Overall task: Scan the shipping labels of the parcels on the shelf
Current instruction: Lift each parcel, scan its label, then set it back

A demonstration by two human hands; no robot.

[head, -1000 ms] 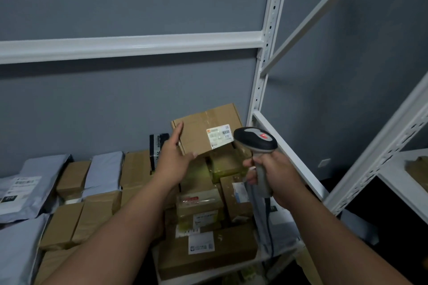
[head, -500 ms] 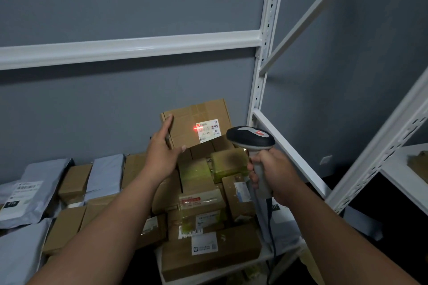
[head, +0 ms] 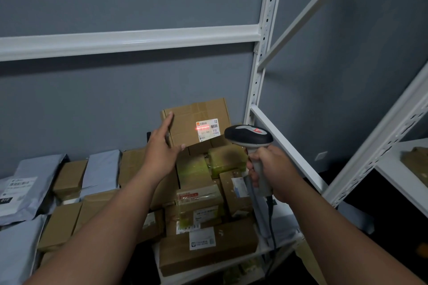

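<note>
A flat cardboard parcel [head: 195, 122] is stood upright at the back of the shelf [head: 259, 246], at about 12 o'clock from the pile, leaned against the grey wall [head: 115, 104]. Its left edge is steadied by the left hand [head: 162, 148], whose fingers are held nearly straight along the edge with the thumb spread toward the lower corner; the box is propped rather than clasped. A handheld scanner [head: 249, 136] is gripped by its handle in the right hand [head: 269, 173], fingers wrapped fully round it, at about 3 o'clock from the parcel and just beside it. A red scan line is cast across the white shipping label [head: 207, 129] on the parcel's face, so a read of this label is judged to be under way; whether it has registered cannot be told.

Much of the task is judged to remain. Below the upright parcel, at about 6 o'clock, several taped boxes [head: 199, 199] with labels facing up are stacked, and a long box [head: 208, 247] with a white label lies at the front edge. At about 9 o'clock, more brown boxes [head: 69, 176] and grey mailer bags [head: 20, 189] are laid out. Nothing visible shows which of these have been scanned.
</note>
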